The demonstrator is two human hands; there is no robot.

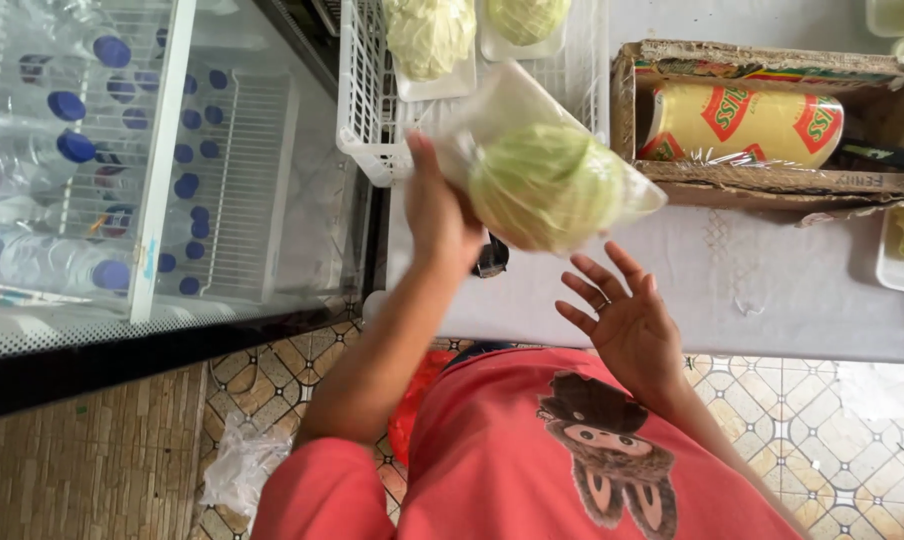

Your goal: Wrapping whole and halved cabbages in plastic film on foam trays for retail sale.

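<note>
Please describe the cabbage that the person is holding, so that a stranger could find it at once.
Start at the white wire basket on the grey table. Just below it, the left hand lifts a pale green cabbage. Unlike the cabbages in the basket, it is held in the air, wrapped in clear film.

light: bright, even daylight, soft shadows only | glare: white sheen across the freezer lid washes out the bottles beneath | blur: slight motion smear on the wrapped cabbage and the open right hand | edges: wide-angle bend at the borders, far right corner overexposed
</note>
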